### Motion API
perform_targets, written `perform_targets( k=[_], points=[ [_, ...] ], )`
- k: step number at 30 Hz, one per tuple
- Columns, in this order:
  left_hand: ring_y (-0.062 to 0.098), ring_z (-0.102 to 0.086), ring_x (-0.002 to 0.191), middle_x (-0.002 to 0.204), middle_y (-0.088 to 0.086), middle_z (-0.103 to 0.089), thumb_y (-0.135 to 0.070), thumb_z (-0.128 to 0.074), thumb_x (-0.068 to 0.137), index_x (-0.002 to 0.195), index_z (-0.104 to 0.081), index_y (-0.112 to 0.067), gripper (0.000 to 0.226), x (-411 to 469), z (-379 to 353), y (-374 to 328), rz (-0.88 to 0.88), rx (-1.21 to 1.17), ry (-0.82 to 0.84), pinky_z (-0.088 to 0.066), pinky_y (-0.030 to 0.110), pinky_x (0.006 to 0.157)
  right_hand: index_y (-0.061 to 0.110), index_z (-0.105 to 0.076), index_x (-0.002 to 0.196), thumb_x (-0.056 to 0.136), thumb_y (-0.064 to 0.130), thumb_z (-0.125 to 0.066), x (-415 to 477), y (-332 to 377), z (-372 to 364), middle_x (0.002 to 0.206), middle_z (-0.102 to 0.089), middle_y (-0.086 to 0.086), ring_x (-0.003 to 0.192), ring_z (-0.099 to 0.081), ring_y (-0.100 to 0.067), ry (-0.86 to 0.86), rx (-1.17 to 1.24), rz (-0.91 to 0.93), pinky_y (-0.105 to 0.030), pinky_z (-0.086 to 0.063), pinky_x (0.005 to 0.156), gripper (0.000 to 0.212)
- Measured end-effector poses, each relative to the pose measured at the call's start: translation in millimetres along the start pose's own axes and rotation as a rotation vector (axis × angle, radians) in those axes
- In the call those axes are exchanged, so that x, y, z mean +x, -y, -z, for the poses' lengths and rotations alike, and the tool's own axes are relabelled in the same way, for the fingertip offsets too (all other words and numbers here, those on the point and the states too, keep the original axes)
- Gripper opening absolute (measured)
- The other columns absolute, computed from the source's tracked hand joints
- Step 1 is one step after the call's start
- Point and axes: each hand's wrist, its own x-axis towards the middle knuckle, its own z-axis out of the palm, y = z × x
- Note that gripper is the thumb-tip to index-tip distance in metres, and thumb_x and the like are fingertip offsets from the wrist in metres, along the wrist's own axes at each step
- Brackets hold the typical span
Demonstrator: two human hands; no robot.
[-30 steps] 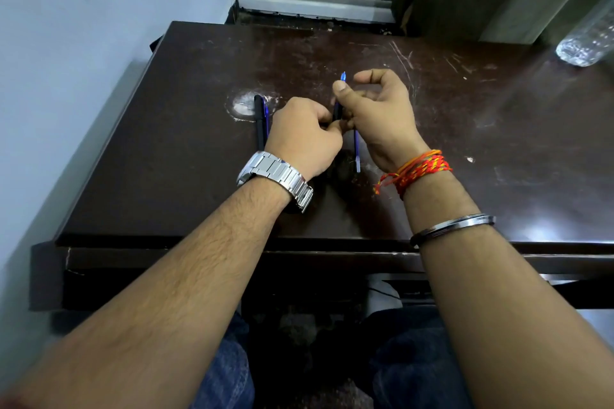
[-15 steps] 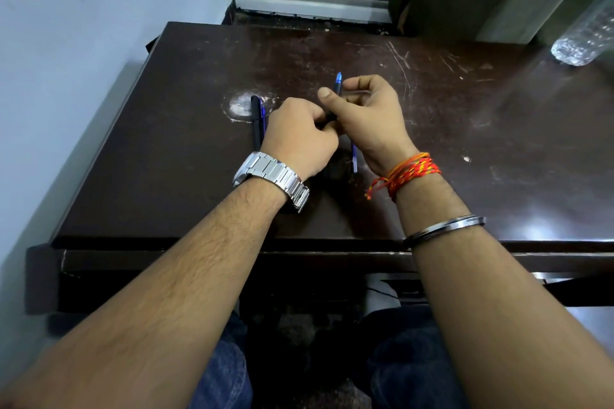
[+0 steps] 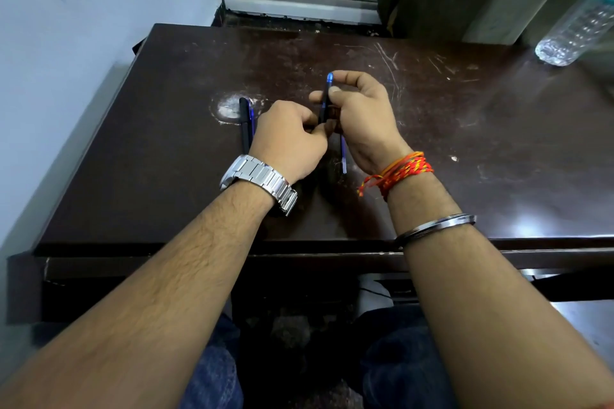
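nearest are blue-jeaned knees (image 3: 212, 375) under the dark wooden table (image 3: 465, 143). both forearms reach over its front edge, a steel bangle (image 3: 435, 226) on the right one. further in, a metal watch (image 3: 262, 179) sits on the left wrist and red-orange threads (image 3: 402, 169) on the right. the left hand (image 3: 289, 139) is curled, its fingertips pinching the lower end of a dark pen (image 3: 324, 103). the right hand (image 3: 362, 116) pinches the same pen higher up between thumb and fingers, holding it nearly upright just above the table's middle, blue tip on top. a thin blue refill (image 3: 343, 156) lies on the table between the hands. just left of the left hand lies a black pen (image 3: 245, 126). a clear plastic bottle (image 3: 578, 26) lies at the far right corner.
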Motion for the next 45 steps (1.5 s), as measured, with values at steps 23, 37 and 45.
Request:
perform_targets(
  k=[23,37,45],
  points=[
    [0.008,-0.063,0.065,0.068,0.008,-0.071,-0.032,-0.070,0.086,0.076,-0.074,-0.008,0.027,3,-4,6,0.082,0.016,-0.008,-0.035,0.010,0.046,0.010,-0.077,0.083,0.079,0.019,-0.067,8,4,48,0.075,-0.063,-0.004,0.074,-0.057,-0.015,-0.386,-0.811,-0.003,-0.017,-0.043,0.068,0.014],
    [0.010,-0.063,0.065,0.068,0.004,-0.071,-0.032,-0.071,0.085,0.077,-0.075,-0.009,0.025,3,-4,6,0.067,0.015,0.012,-0.036,0.012,0.048,0.012,-0.065,0.060,0.078,0.039,-0.063,0,6,36,0.048,-0.053,0.008,0.055,-0.056,-0.012,-0.420,-0.823,0.149,-0.017,-0.039,0.056,0.033],
    [0.018,-0.051,0.054,0.052,-0.003,-0.054,-0.029,-0.068,0.084,0.068,-0.070,-0.009,0.026,3,-2,6,0.040,0.034,0.030,-0.031,0.016,0.043,0.012,-0.067,0.058,0.073,0.020,-0.078,-4,6,18,0.047,-0.056,0.006,0.037,-0.044,-0.004,0.085,-0.368,-0.095,-0.020,-0.032,0.038,0.020]
  ],
)
